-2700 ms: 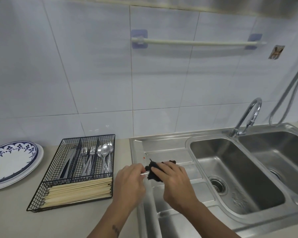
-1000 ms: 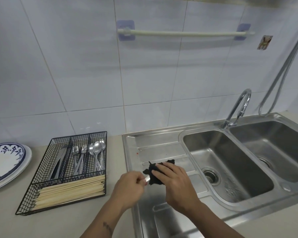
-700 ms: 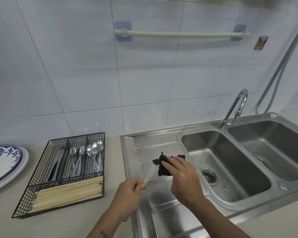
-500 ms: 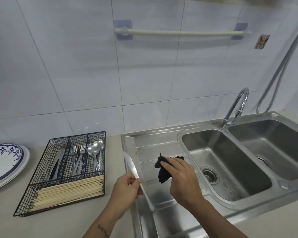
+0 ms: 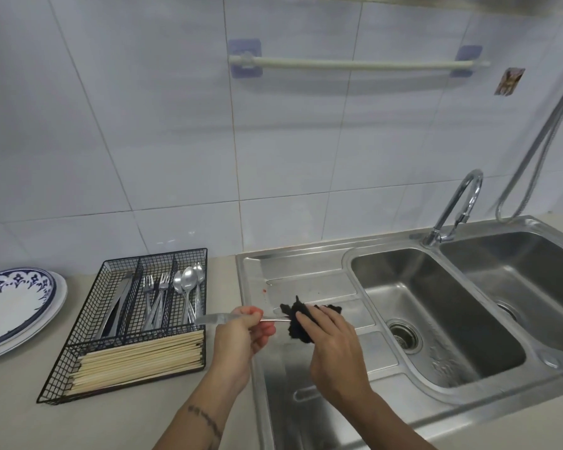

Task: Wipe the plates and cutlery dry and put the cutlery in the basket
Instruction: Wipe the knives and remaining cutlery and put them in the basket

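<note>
Left hand (image 5: 241,332) pinches table knife (image 5: 221,318) mid-length, fingers curled round it, knife level, blade end over counter beside wire cutlery basket (image 5: 78,336). Right hand (image 5: 332,339) grips black cloth (image 5: 298,321), fingers clamped round knife's other end, over sink drainboard (image 5: 306,280). Basket holds knives, forks (image 5: 155,300), spoons (image 5: 187,287), chopsticks (image 5: 137,362). Blue-patterned plates (image 5: 13,303) stacked left. Small wall sticker (image 5: 509,81): print unreadable.

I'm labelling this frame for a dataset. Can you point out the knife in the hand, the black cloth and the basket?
Knife (image 5: 220,318): head view, on the blade left of the left hand.
Cloth (image 5: 298,323): head view, on its bunched middle.
Basket (image 5: 59,373): head view, on its left mesh wall.
</note>
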`<move>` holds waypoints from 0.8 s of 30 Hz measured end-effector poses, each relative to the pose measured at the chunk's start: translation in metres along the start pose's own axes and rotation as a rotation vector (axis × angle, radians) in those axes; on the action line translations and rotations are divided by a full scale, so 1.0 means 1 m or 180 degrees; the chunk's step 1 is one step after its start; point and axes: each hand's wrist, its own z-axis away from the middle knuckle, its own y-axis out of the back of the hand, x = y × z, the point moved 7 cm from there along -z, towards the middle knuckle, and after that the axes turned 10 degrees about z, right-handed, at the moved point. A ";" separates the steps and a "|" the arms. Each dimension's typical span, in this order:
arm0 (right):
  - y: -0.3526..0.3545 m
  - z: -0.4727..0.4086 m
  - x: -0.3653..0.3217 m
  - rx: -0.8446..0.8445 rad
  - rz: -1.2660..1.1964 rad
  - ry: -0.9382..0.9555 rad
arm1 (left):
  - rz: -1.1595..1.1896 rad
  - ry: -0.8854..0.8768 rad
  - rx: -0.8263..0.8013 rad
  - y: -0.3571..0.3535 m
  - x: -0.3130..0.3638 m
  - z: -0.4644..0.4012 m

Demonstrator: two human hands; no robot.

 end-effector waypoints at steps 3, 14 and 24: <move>0.006 -0.006 -0.012 0.0018 0.0014 0.0165 | 0.0025 0.0008 -0.0097 -0.001 -0.002 0.000; 0.003 -0.010 0.017 -0.0004 0.0069 -0.0020 | -0.0136 -0.0221 -0.0317 0.002 -0.004 0.002; 0.011 -0.013 -0.025 0.0083 -0.0224 0.0286 | -0.0107 -0.0332 0.0057 0.002 -0.008 0.008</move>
